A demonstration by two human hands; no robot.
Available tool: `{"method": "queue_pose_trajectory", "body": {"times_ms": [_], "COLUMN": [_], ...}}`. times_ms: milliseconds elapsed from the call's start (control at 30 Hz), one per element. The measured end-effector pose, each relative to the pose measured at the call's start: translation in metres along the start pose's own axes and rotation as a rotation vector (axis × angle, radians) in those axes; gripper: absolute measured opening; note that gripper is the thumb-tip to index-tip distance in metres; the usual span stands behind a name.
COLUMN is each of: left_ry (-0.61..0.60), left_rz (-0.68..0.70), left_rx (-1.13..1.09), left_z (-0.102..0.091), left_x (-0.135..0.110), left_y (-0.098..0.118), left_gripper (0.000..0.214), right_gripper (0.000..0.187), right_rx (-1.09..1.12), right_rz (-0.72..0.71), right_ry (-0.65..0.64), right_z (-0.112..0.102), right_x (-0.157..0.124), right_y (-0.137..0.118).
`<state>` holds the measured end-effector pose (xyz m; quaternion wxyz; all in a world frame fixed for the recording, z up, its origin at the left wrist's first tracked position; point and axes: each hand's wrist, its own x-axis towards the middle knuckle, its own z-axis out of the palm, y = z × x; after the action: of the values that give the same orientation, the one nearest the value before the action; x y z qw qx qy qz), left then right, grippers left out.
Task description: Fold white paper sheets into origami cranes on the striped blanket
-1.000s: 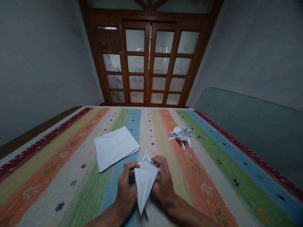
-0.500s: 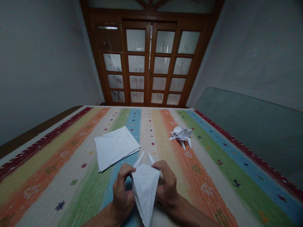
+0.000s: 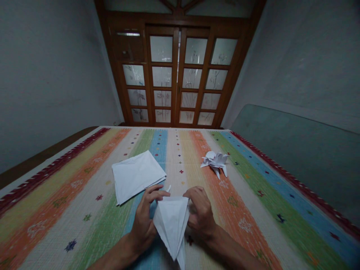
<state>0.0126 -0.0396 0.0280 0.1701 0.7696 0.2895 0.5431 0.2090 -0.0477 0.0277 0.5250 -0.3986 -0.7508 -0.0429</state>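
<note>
White folded paper (image 3: 171, 225), a pointed kite shape, is held between my hands, tip toward me, over the striped woven bedcover (image 3: 42, 225). My left hand (image 3: 143, 221) grips its left edge, fingers partly extended; my right hand (image 3: 201, 213) is curled, gripping its right edge. A flat folded white sheet (image 3: 136, 176) lies just beside my left hand; a white origami figure (image 3: 215, 162) sits farther ahead, to the right.

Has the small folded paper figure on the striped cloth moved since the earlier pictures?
No. Judged against the flat folded white paper and the stripes of the cloth, the paper figure lies in the same place.
</note>
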Motion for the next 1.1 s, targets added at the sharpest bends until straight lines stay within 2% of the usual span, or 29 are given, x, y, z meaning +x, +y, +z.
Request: {"method": "queue_pose_trajectory", "body": {"times_ms": [100, 233, 400, 533, 700, 800, 900, 1100], "left_ry": [-0.037, -0.058, -0.131, -0.267, -0.426, -0.42, -0.38, -0.334], "left_rz": [-0.015, -0.154, -0.291, -0.293, -0.227, -0.224, -0.275, -0.323], "left_rx": [-0.018, 0.064, 0.018, 0.043, -0.001, 0.009, 0.09, 0.27], "left_z": [-0.004, -0.009, -0.012, -0.012, -0.007, -0.004, -0.003, -0.01], "left_x": [-0.002, -0.002, 0.009, 0.014, 0.011, 0.01, 0.009, 0.011], "left_y": [-0.004, -0.002, 0.006, 0.009, 0.01, 0.009, 0.005, -0.005], "left_gripper": [0.023, 0.028, 0.021, 0.033, 0.048, 0.05, 0.052, 0.058], "right_gripper": [0.012, 0.025, 0.035, 0.033, 0.027, 0.028, 0.033, 0.033], "right_rx": [-0.005, 0.016, -0.009, -0.021, 0.09, 0.127, 0.072, -0.003], "right_rz": [0.009, 0.047, 0.052, 0.056, 0.148, 0.166, 0.111, 0.084], "right_ry": [-0.025, -0.086, -0.274, -0.348, -0.328, -0.288, -0.261, -0.31], "right_z": [-0.002, -0.005, -0.012, -0.015, -0.016, -0.016, -0.017, -0.016], "right_x": [0.001, 0.001, 0.004, 0.007, 0.006, 0.005, 0.005, 0.005], "right_y": [0.001, 0.002, 0.005, 0.007, 0.01, 0.012, 0.014, 0.018]}}
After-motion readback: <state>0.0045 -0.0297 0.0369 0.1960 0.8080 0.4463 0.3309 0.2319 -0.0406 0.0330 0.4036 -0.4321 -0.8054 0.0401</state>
